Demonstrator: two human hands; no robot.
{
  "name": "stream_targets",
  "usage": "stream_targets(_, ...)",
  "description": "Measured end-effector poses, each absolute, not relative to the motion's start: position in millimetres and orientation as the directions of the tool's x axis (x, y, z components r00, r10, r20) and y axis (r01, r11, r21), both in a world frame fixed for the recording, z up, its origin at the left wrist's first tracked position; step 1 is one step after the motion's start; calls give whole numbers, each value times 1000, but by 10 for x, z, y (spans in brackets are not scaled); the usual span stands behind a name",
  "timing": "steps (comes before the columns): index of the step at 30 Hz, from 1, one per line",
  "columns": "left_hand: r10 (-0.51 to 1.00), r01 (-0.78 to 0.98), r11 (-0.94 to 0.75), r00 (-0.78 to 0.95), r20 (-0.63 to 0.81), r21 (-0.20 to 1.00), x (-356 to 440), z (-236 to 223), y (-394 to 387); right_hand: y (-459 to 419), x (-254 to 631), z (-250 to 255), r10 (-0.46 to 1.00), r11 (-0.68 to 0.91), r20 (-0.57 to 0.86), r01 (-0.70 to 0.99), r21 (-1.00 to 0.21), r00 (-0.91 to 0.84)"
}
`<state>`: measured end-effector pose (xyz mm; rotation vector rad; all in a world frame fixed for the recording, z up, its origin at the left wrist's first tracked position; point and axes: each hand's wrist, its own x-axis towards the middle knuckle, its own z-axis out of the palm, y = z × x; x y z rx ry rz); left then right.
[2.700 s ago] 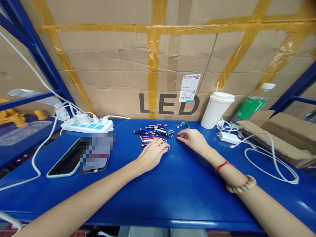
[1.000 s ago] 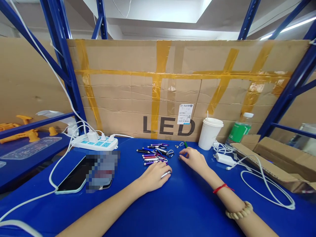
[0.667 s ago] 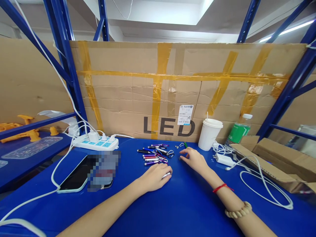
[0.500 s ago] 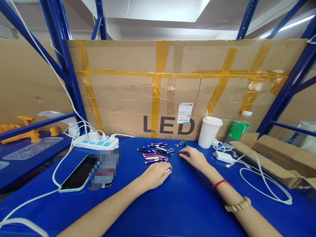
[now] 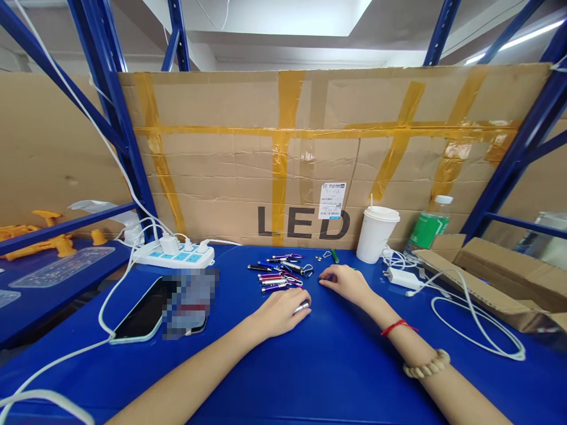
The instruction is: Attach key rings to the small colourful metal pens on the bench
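Observation:
My left hand [image 5: 282, 311] rests on the blue table, its fingers closed round a small silver tube [image 5: 302, 307] that looks like a keychain flashlight; only one end shows. To its right, my right hand [image 5: 344, 281] lies low over the table with fingers bent and tips together; whatever they hold, if anything, is hidden. Just beyond the left hand is a loose pile of slim keychain flashlights [image 5: 275, 277] in purple, red, black and silver, some with carabiner clips. Behind the right hand lie a green tube [image 5: 335, 256], a loose carabiner clip [image 5: 326, 254] and tiny round silver pieces [image 5: 318, 258].
A white power strip [image 5: 175, 256], a phone [image 5: 142, 313] and a blurred item stand left. On the right are a lidded white cup [image 5: 376, 234], a green-labelled bottle [image 5: 429, 227], a white charger with cable [image 5: 404, 278] and an open cardboard box [image 5: 500, 283]. Taped cardboard [image 5: 221, 177] walls the back.
My right hand has drawn slightly nearer with its fingers more closed, uncovering the green tube. The left hand has turned a little, showing more of the silver tube.

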<state>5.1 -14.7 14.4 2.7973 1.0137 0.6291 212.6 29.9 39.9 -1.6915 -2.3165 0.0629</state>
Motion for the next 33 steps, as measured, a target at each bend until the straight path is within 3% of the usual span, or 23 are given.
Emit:
stream_targets(13, 675, 633, -736, 654, 342, 241, 58, 141, -138, 172, 2006, 473, 927, 367, 196, 885, -286, -321)
stream_targets(20, 717, 685, -691, 609, 339, 231, 62, 139, -152, 141, 1955, 472, 890, 429, 279, 870, -242, -361)
stream_targets(28, 646, 617, -758, 667, 371, 211, 41, 116, -134, 103, 1943, 510, 877, 469, 214, 862, -194, -429)
stream_targets(33, 638, 614, -765, 680, 361, 195, 45, 131, -149, 93, 1940, 510, 839, 544, 180, 807, -230, -514)
